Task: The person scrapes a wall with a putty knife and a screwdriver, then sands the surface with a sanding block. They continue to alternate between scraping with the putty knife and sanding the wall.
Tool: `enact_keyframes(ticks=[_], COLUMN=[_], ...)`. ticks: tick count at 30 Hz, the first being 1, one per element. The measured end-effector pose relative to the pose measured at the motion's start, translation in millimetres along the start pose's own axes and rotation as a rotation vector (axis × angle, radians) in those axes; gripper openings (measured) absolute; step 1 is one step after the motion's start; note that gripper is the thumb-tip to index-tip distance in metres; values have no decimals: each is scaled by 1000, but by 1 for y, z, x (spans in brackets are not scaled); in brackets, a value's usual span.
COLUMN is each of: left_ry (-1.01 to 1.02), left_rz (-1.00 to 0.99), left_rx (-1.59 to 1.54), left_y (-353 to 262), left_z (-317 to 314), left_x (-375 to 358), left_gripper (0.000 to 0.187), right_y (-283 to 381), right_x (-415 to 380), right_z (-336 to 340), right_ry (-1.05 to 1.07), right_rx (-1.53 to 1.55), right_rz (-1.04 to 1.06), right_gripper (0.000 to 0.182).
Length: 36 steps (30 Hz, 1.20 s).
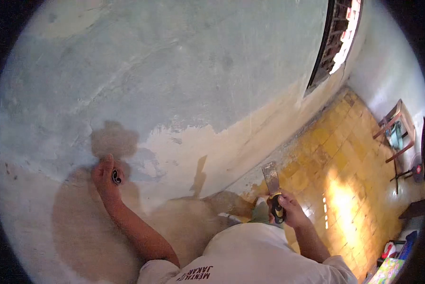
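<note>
My left hand [103, 173] is close to the wall, its fingers curled in a grip. A small dark, loop-shaped end [116, 177] shows at the side of that hand; the rest of the thing is hidden, and I cannot make out its kind. In my right hand [292, 211] is a putty knife [271, 178], held by its black handle with the flat, stained metal blade pointing up and away from me. The wall [174, 80] has worn blue-grey paint, with a pale bare patch [198, 146] lower down, where the paint edge is ragged.
Yellow tiles cover the floor [312, 156] at the right, with a bright patch of sunlight. A barred window [333, 42] is set in the wall at upper right. A wooden chair [396, 124] stands by the far wall. Colourful items [387, 272] lie at lower right.
</note>
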State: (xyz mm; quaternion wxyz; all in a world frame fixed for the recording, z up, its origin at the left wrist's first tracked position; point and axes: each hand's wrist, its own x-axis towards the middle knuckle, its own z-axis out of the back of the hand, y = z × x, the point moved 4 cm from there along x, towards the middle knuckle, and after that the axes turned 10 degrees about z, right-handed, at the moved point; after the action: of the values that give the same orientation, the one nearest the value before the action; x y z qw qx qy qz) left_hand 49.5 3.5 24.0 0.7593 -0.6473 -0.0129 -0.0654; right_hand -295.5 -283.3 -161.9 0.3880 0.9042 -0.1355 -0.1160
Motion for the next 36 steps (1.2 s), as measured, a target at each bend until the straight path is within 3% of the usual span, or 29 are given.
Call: enact_keyframes(ticks=[1, 2, 4, 6, 9, 13, 15, 16, 18, 24, 28, 31, 33, 36], left_ry=[3, -31, -60, -144, -219, -254, -104, -99, -189, -188, -382, -214, -99, -256], left_rz=[-7, -35, -70, -15, -13, -2, -93, -91, -91, -88, -132, -96, -97, -43], left_rx=[31, 32, 59, 130, 124, 204, 110, 115, 82, 126, 14, 112, 22, 68], left_y=[-5, -11, -20, -19, -17, -11, -12, -11, -7, 3, 3, 2, 1, 2], left_z=[1, 1, 4, 10, 8, 13, 8, 8, 11, 24, 19, 23, 18, 21], left_x=[-3, -9, -15, -14, -16, -11, -10, -11, -11, -6, -11, -8, -6, -9], left_gripper=[43, 43, 43, 43, 43, 43, 44, 44, 45, 45, 45, 43, 43, 44], right_y=[1, 3, 14, 22, 33, 22, 22, 23, 26, 26, 23, 22, 17, 12], right_x=[4, 12, 33, 53, 85, 128, 145, 150, 159, 194, 214, 202, 196, 211], right_z=[-1, -6, -14, -23, -33, -46, -53, -58, -69, -92, -102, -98, -85, -85], right_ry=[-63, -60, 46, 36, 115, 174, 196, 191, 180, 104, 108, 168, 212, 212], right_rx=[-144, -112, -276, -260, -592, -689, -930, -926, -1052, -1083, -1086, -996, -1007, -1065], right_rz=[-47, -51, -22, -11, -109, -9, 179, 176, 212, 367, 356, 370, 202, 236], right_gripper=[30, 30, 11, 9, 7, 16, 23, 23, 29, 30, 30, 30, 32, 32])
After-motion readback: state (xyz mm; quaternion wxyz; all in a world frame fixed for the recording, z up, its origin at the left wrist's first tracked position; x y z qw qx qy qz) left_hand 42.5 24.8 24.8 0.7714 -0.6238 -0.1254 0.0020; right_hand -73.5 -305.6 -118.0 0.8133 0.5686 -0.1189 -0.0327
